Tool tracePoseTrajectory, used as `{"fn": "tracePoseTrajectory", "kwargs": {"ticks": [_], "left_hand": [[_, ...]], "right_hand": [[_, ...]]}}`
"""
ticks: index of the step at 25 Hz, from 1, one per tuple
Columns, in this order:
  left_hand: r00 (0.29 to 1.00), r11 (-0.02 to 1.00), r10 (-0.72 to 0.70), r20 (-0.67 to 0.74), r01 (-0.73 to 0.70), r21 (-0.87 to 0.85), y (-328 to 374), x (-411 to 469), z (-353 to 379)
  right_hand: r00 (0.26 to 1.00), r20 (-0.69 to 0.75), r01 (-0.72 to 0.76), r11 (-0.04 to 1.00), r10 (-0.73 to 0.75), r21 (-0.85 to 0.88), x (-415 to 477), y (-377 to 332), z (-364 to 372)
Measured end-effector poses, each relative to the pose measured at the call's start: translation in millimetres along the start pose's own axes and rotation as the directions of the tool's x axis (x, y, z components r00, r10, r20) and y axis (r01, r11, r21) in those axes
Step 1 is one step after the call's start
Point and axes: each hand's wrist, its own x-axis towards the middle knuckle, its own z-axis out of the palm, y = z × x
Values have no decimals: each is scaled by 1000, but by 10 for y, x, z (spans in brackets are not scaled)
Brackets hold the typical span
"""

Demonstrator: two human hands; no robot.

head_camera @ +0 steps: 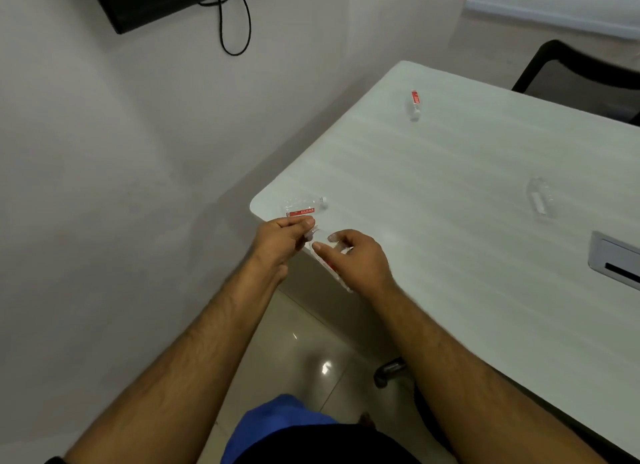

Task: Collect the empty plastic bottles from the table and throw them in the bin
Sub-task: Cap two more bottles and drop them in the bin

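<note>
White table (450, 203) with a faint wood-grain top and a rounded near-left corner, running off the right edge of view. Three clear plastic bottles lie on their sides on it, well apart. One with a red label (304, 207) sits right at the near-left corner, cap pointing right. A second red-label bottle (414, 105) lies toward the far end, cap pointing near. A third bottle (539, 197) lies toward the right, label pale and hard to read. A grey cable port (614, 259) is set in the top at the right edge.
</note>
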Motion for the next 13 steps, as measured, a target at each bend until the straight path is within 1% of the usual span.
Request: {"fn": "tracePoseTrajectory", "kwargs": {"ticks": [1, 2, 3, 5, 7, 8, 9, 10, 11, 12, 13], "left_hand": [[999, 999, -19, -32, 19, -26, -3, 148, 43], [998, 997, -48, -40, 46, -58, 9, 314, 84], [996, 994, -78, -31, 75, -83, 30, 494, 125], [993, 991, -114, -23, 112, -76, 110, 754, 181], [991, 991, -133, -16, 133, -19, 231, 1051, 194], [990, 990, -143, 11, 143, 1, 314, 1185, 187], [985, 988, -156, 72, 157, 3, 404, 1326, 172], [972, 985, -172, 163, 173, 4, 501, 1453, 160], [946, 981, -188, 262, 194, 5, 568, 1555, 143], [910, 976, -209, 358, 217, 17, 631, 1671, 124], [865, 969, -229, 447, 245, 22, 678, 1783, 106]], "right_hand": [[994, -91, 39, 988, -53, -151, 82, -11, 53], [982, -158, 58, 963, -103, -265, 192, -29, 98], [969, -205, 59, 940, -135, -337, 322, -47, 136], [957, -239, 62, 922, -164, -383, 547, -97, 171], [957, -256, 27, 923, -135, -385, 797, -154, 248], [962, -259, -4, 941, -90, -340, 913, -204, 292], [967, -255, -63, 973, 4, -222, 1050, -255, 332], [967, -214, -145, 989, 136, -29, 1191, -295, 353], [954, -105, -257, 946, 281, 196, 1289, -326, 358], [912, 65, -395, 824, 406, 407, 1369, -354, 360], [856, 247, -509, 651, 455, 563, 1429, -367, 363]]}}
